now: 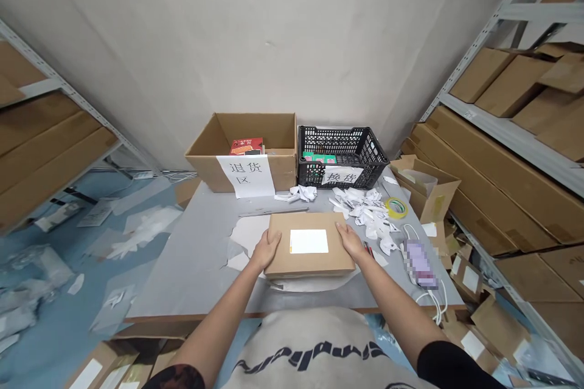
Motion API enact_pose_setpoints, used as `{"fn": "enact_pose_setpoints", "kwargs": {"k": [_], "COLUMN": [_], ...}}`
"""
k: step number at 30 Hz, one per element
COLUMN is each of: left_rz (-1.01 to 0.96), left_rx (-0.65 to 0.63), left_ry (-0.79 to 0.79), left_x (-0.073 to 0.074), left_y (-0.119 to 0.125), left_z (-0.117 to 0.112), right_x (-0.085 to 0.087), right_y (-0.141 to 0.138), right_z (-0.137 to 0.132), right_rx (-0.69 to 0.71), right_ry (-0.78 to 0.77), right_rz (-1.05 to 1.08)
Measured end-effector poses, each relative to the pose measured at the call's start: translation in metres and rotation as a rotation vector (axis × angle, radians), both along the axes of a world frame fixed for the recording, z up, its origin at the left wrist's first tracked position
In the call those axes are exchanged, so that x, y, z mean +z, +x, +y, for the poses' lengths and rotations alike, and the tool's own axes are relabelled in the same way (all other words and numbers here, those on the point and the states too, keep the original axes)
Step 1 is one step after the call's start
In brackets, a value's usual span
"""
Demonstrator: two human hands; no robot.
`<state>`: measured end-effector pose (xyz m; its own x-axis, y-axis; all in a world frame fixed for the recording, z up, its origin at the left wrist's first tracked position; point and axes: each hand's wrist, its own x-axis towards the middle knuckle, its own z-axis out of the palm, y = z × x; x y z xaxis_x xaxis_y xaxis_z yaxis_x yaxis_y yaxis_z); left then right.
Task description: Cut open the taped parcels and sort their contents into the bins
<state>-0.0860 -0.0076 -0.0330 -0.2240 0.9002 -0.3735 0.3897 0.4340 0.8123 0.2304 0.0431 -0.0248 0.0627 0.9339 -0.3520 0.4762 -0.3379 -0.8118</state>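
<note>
Presently, bare left hand (266, 250) and bare right hand (350, 241) grip opposite sides of a brown rectangular cardboard box (310, 262) with white label (309, 241), between them over the grey tabletop (191, 255). Beyond right hand: crumpled white paper scraps (367, 211), round yellow tape roll (401, 214). Farther ahead of both: open brown cardboard carton (285, 175), black plastic crate (310, 176).

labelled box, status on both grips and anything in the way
Left grip and right grip on opposite sides of box. White label faces up. Crumpled paper between box and black crate.
</note>
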Motion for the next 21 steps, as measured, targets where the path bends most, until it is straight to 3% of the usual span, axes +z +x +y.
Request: {"fn": "enact_pose_setpoints", "kwargs": {"k": [3, 7, 10, 15, 21], "left_rz": [-0.142, -0.397, -0.493, -0.435, -0.266], "left_rx": [-0.014, -0.063, 0.012, 0.16, 0.141], "left_ry": [0.038, 0.193, 0.246, 0.189, 0.122], "left_x": [0.014, 0.038, 0.049, 0.039, 0.012], "left_y": [-0.004, -0.018, -0.022, -0.009, -0.005], "left_z": [-0.004, -0.006, -0.001, 0.001, -0.021], "right_x": [0.007, 0.022, 0.03, 0.021, 0.002], "right_y": [0.007, 0.026, 0.032, 0.018, 0.012], "right_z": [0.001, 0.001, -0.003, -0.016, -0.034], "right_rx": [-0.051, -0.259, -0.32, -0.327, -0.213], "right_ry": [-0.046, -0.091, -0.042, 0.066, 0.074], "right_rz": [0.167, 0.592, 0.726, 0.594, 0.393]}}
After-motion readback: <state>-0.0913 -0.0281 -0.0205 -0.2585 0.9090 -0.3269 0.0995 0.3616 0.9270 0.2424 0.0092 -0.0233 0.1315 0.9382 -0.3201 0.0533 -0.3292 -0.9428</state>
